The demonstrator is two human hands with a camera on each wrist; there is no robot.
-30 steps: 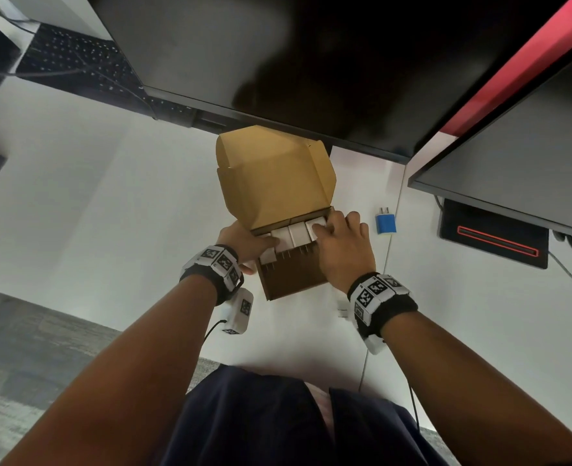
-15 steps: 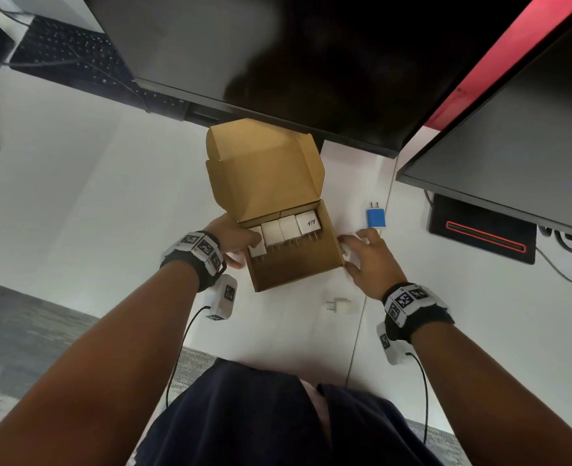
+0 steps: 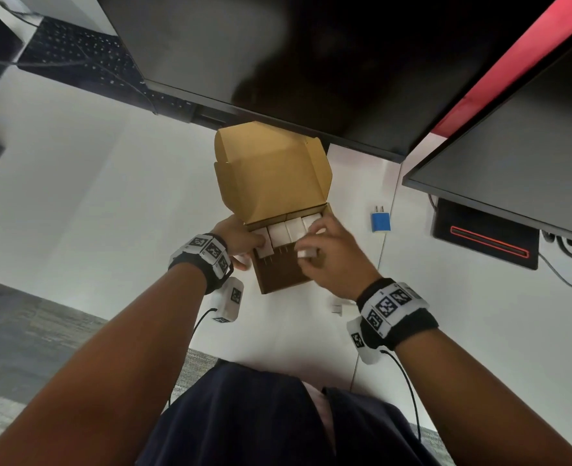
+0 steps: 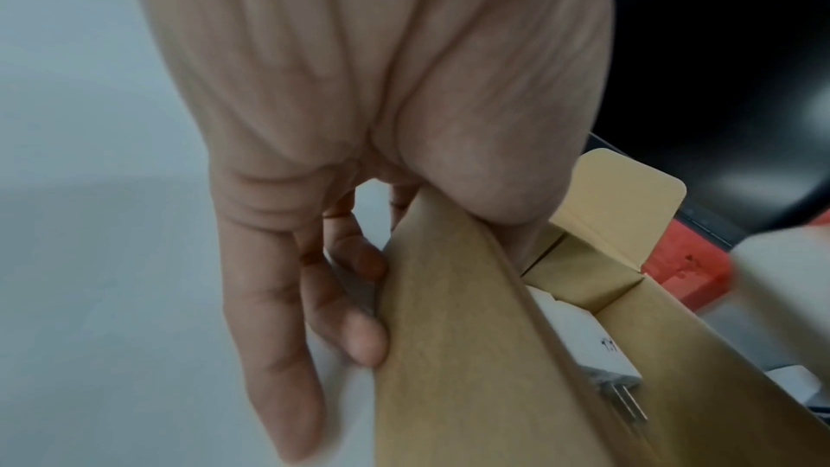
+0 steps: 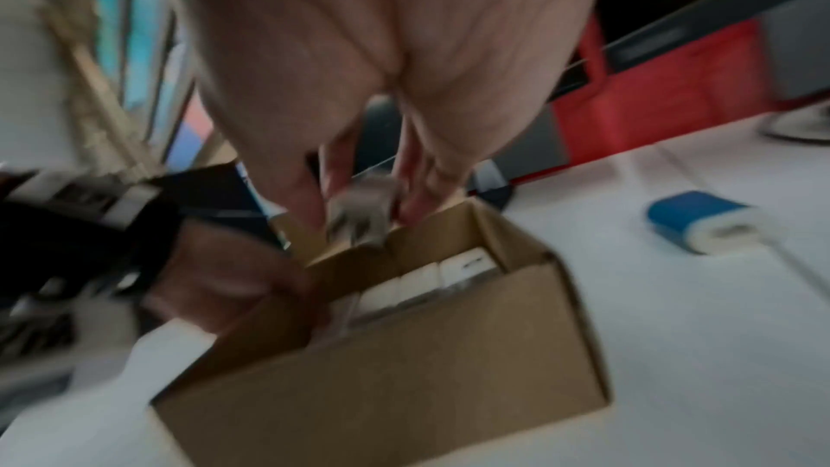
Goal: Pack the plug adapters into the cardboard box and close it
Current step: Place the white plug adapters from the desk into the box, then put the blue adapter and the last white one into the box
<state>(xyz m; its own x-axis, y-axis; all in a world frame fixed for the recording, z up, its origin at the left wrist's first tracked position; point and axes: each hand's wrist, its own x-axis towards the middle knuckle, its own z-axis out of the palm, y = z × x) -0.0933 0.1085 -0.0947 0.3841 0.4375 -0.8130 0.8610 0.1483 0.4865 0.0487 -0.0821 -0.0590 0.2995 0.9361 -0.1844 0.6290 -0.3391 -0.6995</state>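
Note:
The cardboard box (image 3: 279,280) stands on the white desk with its lid (image 3: 271,176) up. Several white plug adapters (image 3: 282,234) lie in a row along its far wall. My left hand (image 3: 240,243) grips the box's left wall (image 4: 453,332), thumb inside on an adapter and fingers (image 4: 359,340) outside. My right hand (image 3: 324,253) hovers over the box's right half and pinches a white adapter (image 3: 306,253), which is blurred in the right wrist view (image 5: 359,212) with its prongs pointing down. A blue adapter (image 3: 381,222) (image 5: 700,219) lies on the desk to the right of the box.
Another white adapter (image 3: 336,307) lies on the desk just before my right wrist. Two dark monitors (image 3: 277,62) overhang the desk behind the box. A keyboard (image 3: 86,58) is at the far left. A black device with a red stripe (image 3: 486,240) sits at the right.
My right hand left the box, took a white adapter from the desk to its right, and has come back over the box with it. My left hand stays on the box.

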